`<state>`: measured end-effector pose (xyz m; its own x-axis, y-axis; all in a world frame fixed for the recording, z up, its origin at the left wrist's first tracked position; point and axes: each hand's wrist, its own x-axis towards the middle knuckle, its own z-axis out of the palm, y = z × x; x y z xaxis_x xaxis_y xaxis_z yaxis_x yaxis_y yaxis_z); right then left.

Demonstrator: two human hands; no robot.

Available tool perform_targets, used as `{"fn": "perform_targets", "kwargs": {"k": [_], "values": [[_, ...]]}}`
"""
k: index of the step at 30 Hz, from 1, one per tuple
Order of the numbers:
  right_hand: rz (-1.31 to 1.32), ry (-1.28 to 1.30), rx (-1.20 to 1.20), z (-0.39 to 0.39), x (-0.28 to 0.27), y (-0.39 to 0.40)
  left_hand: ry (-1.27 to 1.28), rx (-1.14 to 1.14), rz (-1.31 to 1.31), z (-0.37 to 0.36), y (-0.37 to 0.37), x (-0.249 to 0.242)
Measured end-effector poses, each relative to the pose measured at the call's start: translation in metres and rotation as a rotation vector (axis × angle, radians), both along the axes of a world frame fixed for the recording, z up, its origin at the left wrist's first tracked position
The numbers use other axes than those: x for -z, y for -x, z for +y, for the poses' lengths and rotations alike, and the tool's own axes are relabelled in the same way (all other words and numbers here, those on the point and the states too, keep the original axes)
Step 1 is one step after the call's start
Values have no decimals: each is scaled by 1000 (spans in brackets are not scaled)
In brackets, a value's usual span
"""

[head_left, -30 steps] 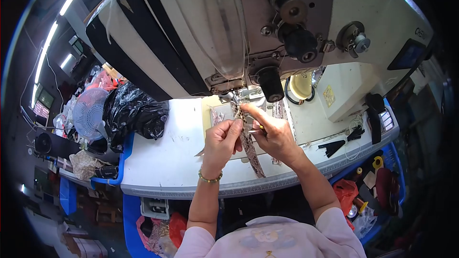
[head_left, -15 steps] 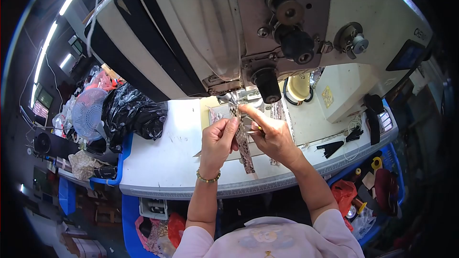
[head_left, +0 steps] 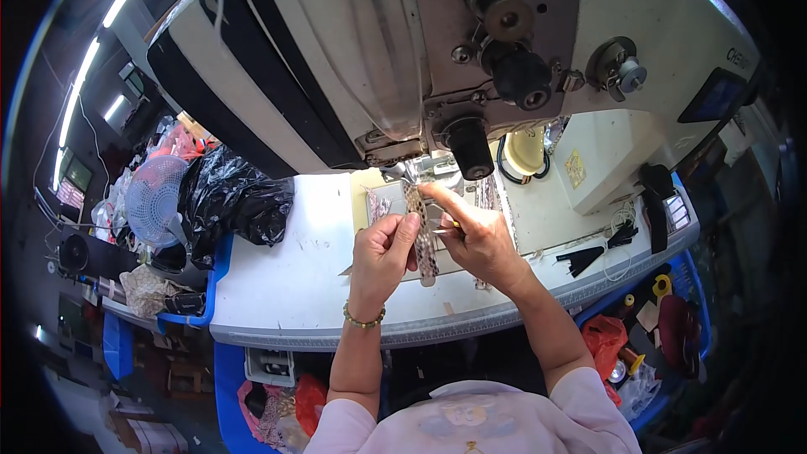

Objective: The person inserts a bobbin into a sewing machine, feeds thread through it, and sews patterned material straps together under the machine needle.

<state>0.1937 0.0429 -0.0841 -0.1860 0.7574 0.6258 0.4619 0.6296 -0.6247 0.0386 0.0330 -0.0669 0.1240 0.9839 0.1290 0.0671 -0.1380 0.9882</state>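
A narrow snakeskin-patterned strip (head_left: 427, 256) hangs upright between my hands, in front of the sewing machine's needle area. My left hand (head_left: 382, 256), wearing a beaded bracelet, pinches it between thumb and fingers from the left. In my right hand (head_left: 481, 242) are what look like thread snips (head_left: 443, 232), with metal blades toward the strip and a bit of yellow at the grip. My right index finger reaches to the strip's upper part. The sewing machine (head_left: 504, 50) looms above, its presser area partly hidden behind the strip and my fingers.
A black plastic bag (head_left: 235, 197) and a pale blue perforated basket (head_left: 157, 202) stand at left. More patterned pieces (head_left: 487, 195) lie behind my right hand. Black strips (head_left: 584, 261) rest on the right. Blue bins (head_left: 693, 286) of materials sit below the table edge.
The lower end of the patterned strip has moved up and slightly left, so less of it hangs below my left hand. Both hands stay almost in place.
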Motion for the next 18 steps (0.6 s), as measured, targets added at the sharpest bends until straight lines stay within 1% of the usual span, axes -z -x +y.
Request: {"fn": "perform_targets", "kwargs": {"k": [5, 10, 14, 18], "values": [[2, -15, 4, 0, 0, 0, -2, 9, 22, -3, 0, -4], [-1, -15, 4, 0, 1, 0, 53, 52, 27, -3, 1, -7], [2, 9, 0, -1, 0, 0, 47, 51, 5, 1, 1, -8], [-3, -21, 8, 0, 2, 0, 16, 46, 4, 8, 1, -6]]}}
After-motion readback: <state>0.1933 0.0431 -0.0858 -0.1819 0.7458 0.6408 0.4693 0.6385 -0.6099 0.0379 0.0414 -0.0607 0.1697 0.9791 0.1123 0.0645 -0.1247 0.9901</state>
